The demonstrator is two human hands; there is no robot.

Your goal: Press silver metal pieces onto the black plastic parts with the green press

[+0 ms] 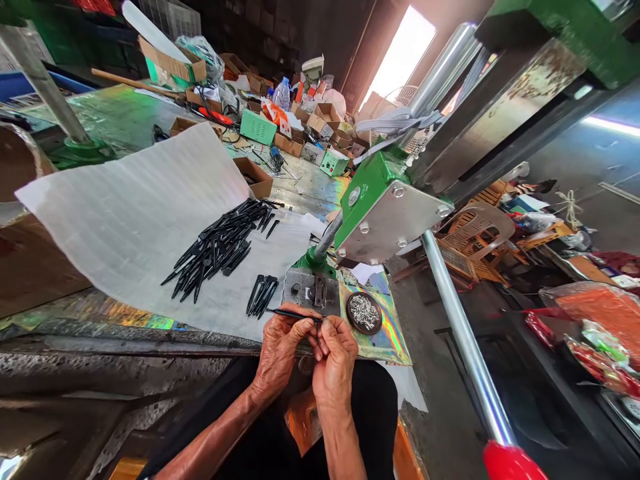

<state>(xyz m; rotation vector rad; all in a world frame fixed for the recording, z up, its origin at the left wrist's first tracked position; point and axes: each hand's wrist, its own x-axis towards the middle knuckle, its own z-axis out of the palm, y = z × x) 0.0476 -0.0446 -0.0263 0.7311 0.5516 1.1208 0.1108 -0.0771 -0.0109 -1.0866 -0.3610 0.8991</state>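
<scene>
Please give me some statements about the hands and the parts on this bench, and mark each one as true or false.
1. Both hands hold one thin black stick. True.
2. The big pile of black sticks lies on a white sheet. True.
3. The round dish holds black sticks. False: it holds small silvery parts.
4. The lever's knob is green. False: it is red.
5. The left hand rests on the lever. False: it holds the stick with the right hand.

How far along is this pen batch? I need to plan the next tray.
Looks early. Apparently done: a small bundle beside the press base. In hand: one black pen piece, held by left hand and right hand. Left: the big pile.
</scene>
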